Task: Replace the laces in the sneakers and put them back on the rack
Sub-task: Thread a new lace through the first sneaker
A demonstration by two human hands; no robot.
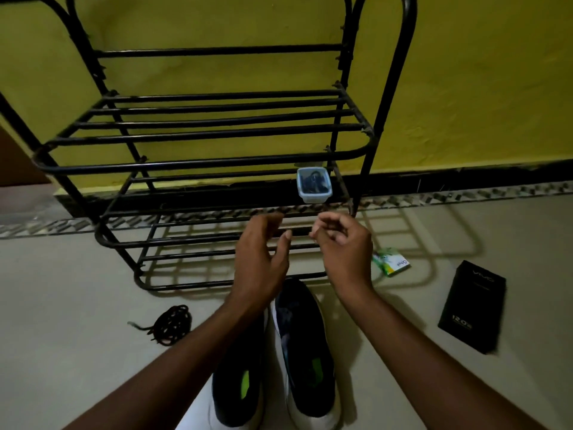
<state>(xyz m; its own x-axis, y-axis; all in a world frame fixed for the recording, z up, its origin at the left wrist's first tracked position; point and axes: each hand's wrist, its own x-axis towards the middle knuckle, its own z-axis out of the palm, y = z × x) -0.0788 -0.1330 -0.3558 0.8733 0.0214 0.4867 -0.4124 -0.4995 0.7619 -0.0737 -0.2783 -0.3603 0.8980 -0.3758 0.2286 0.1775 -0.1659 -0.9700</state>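
Head view, so tell me: where do the sneakers (305,352) stand?

— On the floor (77,305), side by side and touching, toes just short of the rack's (198,164) bottom rail. I can make out no lace across either tongue, though the uppers are dark.

And the hands?

— Both are raised over the lowest shelf, near each other but apart. The left hand (260,262) has relaxed, loosely bent fingers and holds nothing. The right hand (345,252) has its fingers curled in toward the thumb. Whether they pinch something thin, I cannot tell.

What are they after?

— My guess is the small clear tub (313,184) on the shelf just beyond them. It has something dark inside, possibly the fresh laces. A coiled dark lace (172,324) lies on the floor to the left, well clear of the shoes.

How would you do this step well?

— Lift the tub out with one hand and steady it with the other, since the shelf is only bars and it could tip between them. Set it down beside the shoes, not on them. Pull out one lace at a time, find both tips and even the ends before threading the lowest eyelets. Keep it away from the coiled lace so the two sets don't get mixed.
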